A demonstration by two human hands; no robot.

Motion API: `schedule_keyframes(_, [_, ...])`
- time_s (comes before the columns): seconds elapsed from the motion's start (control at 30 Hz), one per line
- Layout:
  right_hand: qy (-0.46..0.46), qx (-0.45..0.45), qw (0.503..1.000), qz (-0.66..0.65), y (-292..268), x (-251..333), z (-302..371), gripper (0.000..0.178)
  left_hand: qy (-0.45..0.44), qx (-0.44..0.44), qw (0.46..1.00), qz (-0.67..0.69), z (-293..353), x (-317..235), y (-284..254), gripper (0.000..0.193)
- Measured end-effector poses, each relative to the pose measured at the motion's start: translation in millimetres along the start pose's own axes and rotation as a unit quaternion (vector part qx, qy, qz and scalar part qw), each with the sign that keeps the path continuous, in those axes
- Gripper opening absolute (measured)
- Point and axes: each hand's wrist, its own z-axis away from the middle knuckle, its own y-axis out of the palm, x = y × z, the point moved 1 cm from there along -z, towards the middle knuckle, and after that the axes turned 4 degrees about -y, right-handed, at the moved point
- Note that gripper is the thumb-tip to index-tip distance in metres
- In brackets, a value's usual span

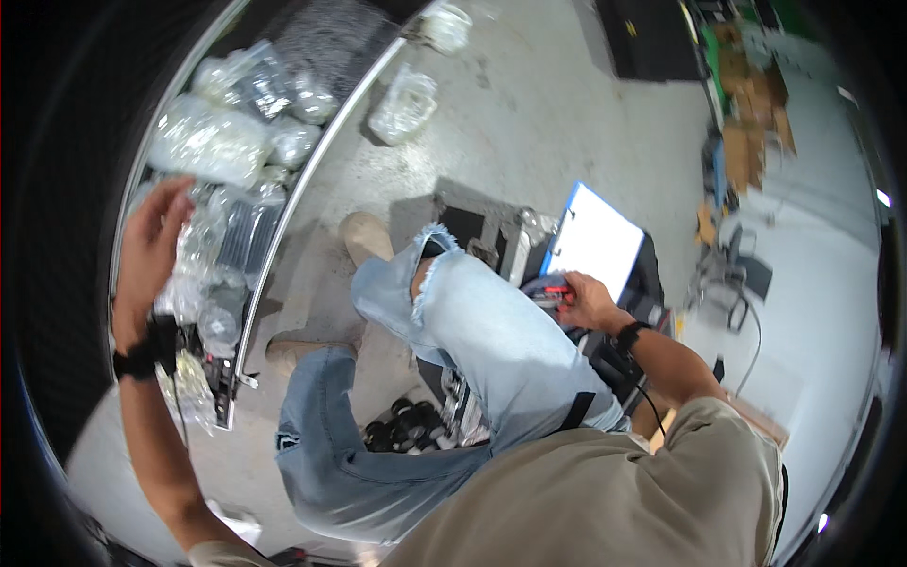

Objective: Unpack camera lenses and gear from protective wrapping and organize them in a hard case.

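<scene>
My left hand (156, 236) is raised over a long metal-edged case (316, 156) on the left, its fingers loosely stretched with nothing seen in them. Below and beyond it lie several bundles in clear bubble wrap (210, 142) and a dark ribbed piece (248, 236) under clear plastic. On my right side, my right hand (588, 300) has its fingers closed on a small red and dark object (557, 297), whose exact kind I cannot make out. Just beyond that hand, a blue-edged clipboard (593, 241) with white paper leans on dark things.
A wrapped bundle (404, 104) lies on the grey floor beside the case. Between my legs are black round parts (411, 427). An open box (463, 222) with metal parts stands past my knee. Cardboard (751, 123) and a chair (746, 269) stand farther right.
</scene>
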Motion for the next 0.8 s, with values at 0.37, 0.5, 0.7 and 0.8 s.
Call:
schedule_keyframes(0.37, [-0.145,0.129,0.933,-0.304,-17.2,-51.0,-14.0,0.052,-0.021,-0.212,0.977,0.002,218.2,-161.2,98.3,0.032])
schedule_keyframes(0.5, [-0.156,0.155,0.923,-0.316,-22.4,-60.4,-10.0,0.041,-0.047,-0.178,0.978,-0.095,268.5,-178.6,152.9,0.029])
schedule_keyframes(0.7, [-0.187,0.003,0.905,-0.382,-88.1,-69.2,6.9,0.035,-0.111,-0.165,0.970,-0.138,289.1,-189.4,166.8,0.030])
schedule_keyframes(0.8, [-0.181,-0.056,0.897,-0.400,-139.6,-73.7,3.3,0.035,-0.105,-0.206,0.961,-0.151,281.1,-180.4,163.8,0.032])
